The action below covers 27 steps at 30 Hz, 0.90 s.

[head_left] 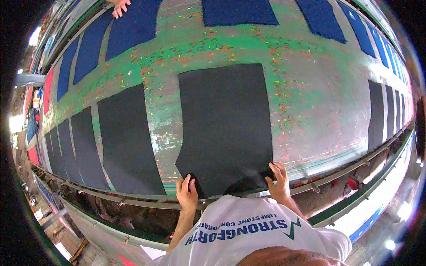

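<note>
A large black fabric panel [225,128] lies on the paint-stained table [324,115] straight ahead of me, its near end by my body. At its lower left corner, my left hand [187,192] has its thumb and fingers closed on the cloth's edge. My right hand [278,182] pinches the lower right edge, fingers curled and thumb turned inward. The near end between both hands looks slightly raised and creased. Just left of it lies another black fabric panel [128,137], flat and untouched.
Several black panels [83,148] continue leftward, others [376,113] stand far right. Navy panels [239,12] line the opposite side. Another person's hand [120,7] touches a navy panel at upper left. A metal rail [328,181] runs along the near table edge.
</note>
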{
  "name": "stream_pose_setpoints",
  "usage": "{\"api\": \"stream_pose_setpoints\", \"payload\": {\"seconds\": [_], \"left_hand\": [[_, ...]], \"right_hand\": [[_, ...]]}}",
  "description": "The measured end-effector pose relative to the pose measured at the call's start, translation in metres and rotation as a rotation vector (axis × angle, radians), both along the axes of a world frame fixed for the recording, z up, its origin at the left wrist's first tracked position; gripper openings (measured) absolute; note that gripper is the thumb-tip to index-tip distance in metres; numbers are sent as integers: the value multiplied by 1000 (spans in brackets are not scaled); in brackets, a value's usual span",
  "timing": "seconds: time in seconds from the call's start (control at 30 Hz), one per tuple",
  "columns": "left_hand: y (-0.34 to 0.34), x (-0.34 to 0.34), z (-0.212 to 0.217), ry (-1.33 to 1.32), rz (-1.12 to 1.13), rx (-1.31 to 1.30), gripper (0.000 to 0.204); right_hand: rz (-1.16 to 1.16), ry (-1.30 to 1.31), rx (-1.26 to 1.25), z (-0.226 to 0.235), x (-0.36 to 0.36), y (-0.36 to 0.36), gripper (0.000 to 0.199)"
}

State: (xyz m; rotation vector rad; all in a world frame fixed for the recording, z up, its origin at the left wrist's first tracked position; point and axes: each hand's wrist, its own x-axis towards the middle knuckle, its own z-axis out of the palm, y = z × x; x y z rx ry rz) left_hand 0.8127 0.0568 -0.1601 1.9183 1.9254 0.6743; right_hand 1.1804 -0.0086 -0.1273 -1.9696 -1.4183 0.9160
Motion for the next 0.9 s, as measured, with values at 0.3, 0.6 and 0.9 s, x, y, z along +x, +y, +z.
{"api": "stream_pose_setpoints", "payload": {"seconds": [0.3,0.6,0.9], "left_hand": [[-5,0,-3,-6,-45,40,32],[-8,-1,-3,-31,-23,-19,30],[-11,1,0,45,-47,-69,36]], "right_hand": [[-95,-44,-51,3,-6,-3,62],[-11,-185,123,-1,-9,-1,58],[2,-225,180,0,-10,-2,42]]}}
